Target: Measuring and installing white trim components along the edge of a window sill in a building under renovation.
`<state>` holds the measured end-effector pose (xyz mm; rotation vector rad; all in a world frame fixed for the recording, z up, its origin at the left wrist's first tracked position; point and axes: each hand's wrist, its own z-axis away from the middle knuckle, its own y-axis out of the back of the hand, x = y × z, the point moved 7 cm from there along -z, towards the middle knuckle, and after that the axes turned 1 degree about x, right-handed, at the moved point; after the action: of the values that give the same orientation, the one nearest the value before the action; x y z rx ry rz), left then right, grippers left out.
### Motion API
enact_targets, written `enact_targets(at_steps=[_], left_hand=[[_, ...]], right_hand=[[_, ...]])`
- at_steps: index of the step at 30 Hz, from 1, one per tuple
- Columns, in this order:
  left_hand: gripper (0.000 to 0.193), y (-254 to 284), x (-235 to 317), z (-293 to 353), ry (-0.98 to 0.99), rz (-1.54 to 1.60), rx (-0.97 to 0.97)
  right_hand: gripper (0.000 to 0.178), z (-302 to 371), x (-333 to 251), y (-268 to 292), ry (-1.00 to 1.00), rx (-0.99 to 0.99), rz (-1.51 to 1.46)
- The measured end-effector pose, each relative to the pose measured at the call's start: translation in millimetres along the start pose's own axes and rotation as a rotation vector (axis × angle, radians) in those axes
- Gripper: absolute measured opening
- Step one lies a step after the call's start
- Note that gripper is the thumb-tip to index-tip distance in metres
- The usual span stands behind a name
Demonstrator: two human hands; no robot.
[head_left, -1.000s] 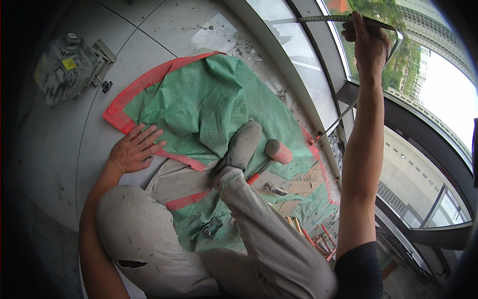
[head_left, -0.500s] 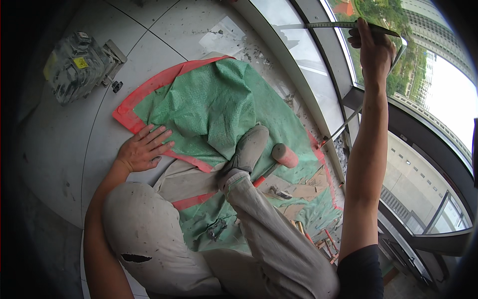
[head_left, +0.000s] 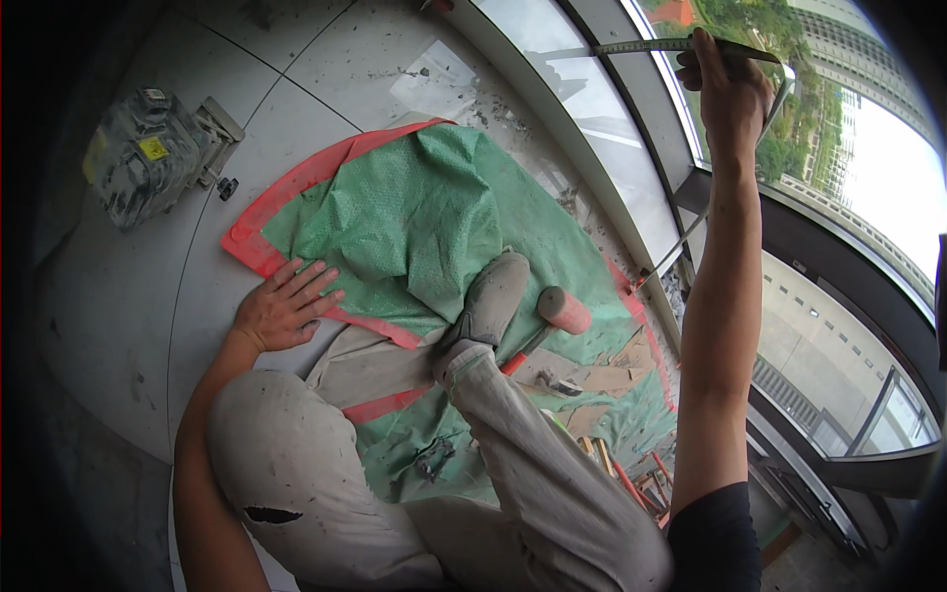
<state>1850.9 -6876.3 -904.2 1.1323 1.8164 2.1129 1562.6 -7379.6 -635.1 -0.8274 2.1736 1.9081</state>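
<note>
My right hand (head_left: 730, 99) is raised at the window, its fingers closed on a steel tape measure blade (head_left: 641, 46). One end of the blade reaches left across the window frame. Beyond the hand it bends sharply and runs back down toward the sill, partly hidden behind my wrist. My left hand (head_left: 286, 311) lies flat with spread fingers at the red edge of a green tarp (head_left: 395, 217), partly on the tile floor. A mallet with a pale red head (head_left: 564, 310) rests on the tarp by my shoe (head_left: 496, 296).
A dusty power tool with a yellow label (head_left: 153, 158) stands on the tiles at far left. Several hand tools (head_left: 646, 483) and cardboard pieces (head_left: 592, 377) lie near my right leg. Debris is scattered along the window sill (head_left: 592, 197). Tall glass panes line the right side.
My right hand, still holding the tape blade, has shifted slightly left in the picture. The left hand stays flat in nearly the same spot.
</note>
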Motion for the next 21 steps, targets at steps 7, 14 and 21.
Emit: enact_targets(at_steps=[7,14,21], left_hand=[[0.080,0,2,-1,-0.001,0.010,0.006],[0.080,0,0,0,0.010,0.012,0.007],[0.080,-2,1,0,0.007,0.005,0.007]], right_hand=[[0.041,2,2,-1,-0.008,0.006,0.019],[0.042,1,3,-3,0.000,-0.013,-0.007],[0.042,3,7,-1,0.030,-0.001,-0.050]])
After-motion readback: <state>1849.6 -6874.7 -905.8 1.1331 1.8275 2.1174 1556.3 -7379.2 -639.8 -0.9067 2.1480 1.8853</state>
